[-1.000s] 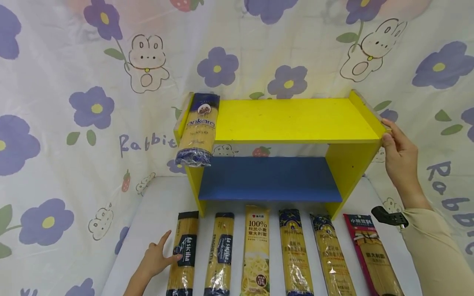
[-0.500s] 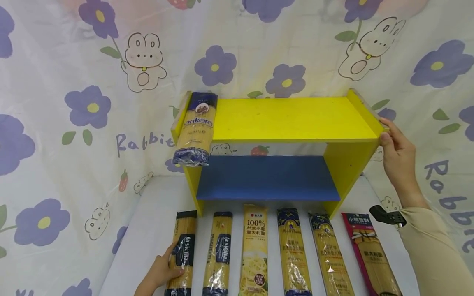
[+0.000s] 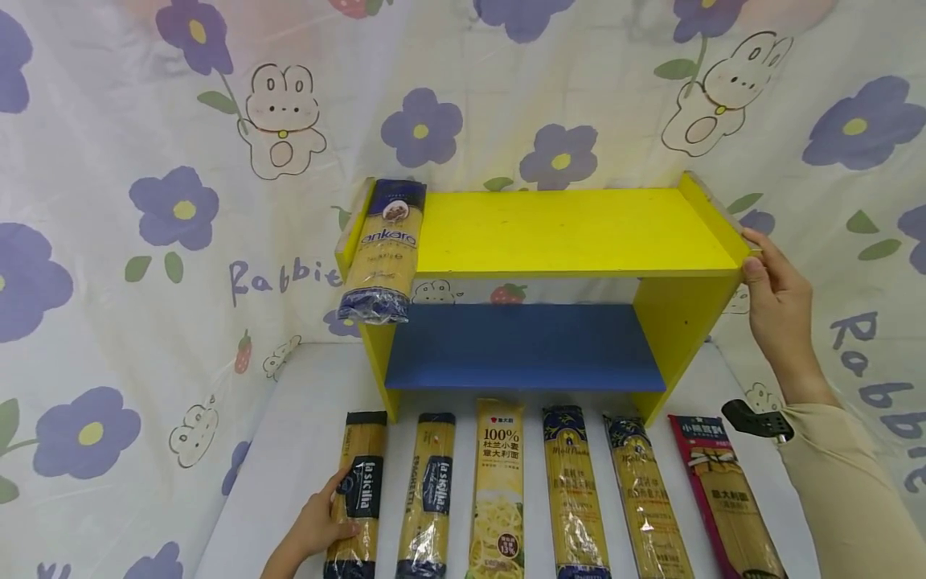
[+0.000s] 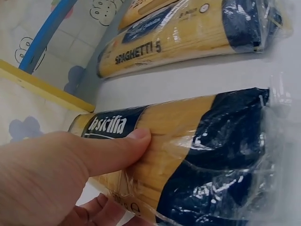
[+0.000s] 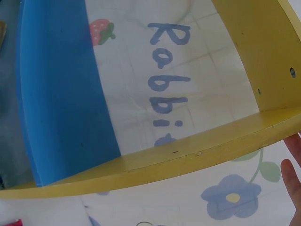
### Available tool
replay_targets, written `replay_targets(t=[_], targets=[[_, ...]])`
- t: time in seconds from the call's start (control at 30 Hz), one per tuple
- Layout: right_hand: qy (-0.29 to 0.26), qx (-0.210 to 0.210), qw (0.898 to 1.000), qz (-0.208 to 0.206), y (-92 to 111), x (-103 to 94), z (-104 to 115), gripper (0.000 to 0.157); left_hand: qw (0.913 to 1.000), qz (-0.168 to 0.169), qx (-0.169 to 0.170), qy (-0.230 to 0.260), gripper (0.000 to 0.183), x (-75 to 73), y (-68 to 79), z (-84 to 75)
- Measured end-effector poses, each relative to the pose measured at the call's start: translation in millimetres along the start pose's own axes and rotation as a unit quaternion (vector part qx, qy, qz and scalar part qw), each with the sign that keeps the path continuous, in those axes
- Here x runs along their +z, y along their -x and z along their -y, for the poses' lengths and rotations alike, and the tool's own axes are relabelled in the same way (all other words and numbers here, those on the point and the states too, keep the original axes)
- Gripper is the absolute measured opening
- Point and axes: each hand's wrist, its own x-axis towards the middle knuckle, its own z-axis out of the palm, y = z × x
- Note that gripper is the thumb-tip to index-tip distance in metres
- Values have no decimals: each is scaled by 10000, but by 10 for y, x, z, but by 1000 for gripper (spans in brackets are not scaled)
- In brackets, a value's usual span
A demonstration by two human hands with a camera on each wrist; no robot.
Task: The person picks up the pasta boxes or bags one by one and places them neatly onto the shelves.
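My left hand (image 3: 318, 515) holds the leftmost pack of spaghetti (image 3: 365, 438), a clear bag with dark blue ends and a "la sicilia" label. In the left wrist view the thumb lies across the top of the pack (image 4: 211, 141), and the fingers curl round its lower side. My right hand (image 3: 784, 310) grips the upper right corner of a two-tier shelf (image 3: 579, 233), yellow above with a blue lower board (image 3: 524, 346). Only some fingers of that hand show at the edge of the right wrist view. An "ankara" spaghetti pack (image 3: 387, 249) lies at the left end of the yellow top.
Right of the held pack, several more pasta packs lie in a row on the white table (image 3: 311, 386): a second la sicilia pack (image 3: 427, 490), a yellow one (image 3: 499, 482), two blue-topped ones (image 3: 575, 490) and a pink-edged one (image 3: 731, 498). A patterned cloth (image 3: 492, 96) hangs behind the shelf.
My left hand has moved onto the leftmost spaghetti pack; its spread finger and thumb have closed round the sides. My right hand stays on the shelf corner.
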Motion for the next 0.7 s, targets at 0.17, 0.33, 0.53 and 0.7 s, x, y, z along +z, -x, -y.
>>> replay_targets(t=[0.17, 0.33, 0.53, 0.7], targets=[[-2, -38, 10000, 35, 4, -5, 0, 39, 9999, 90, -96, -5, 110, -24, -18, -24], [-22, -15, 10000, 40, 6, -2, -17, 39, 9990, 280, -304, 174, 111, -42, -41, -52], [197, 8, 9998, -13, -54, -8, -255, 39, 9944, 573, -462, 763, 108, -69, -57, -107], [227, 14, 9997, -2, -56, -5, -223, 39, 9884, 876, -402, 1174, 107, -79, -67, -93]])
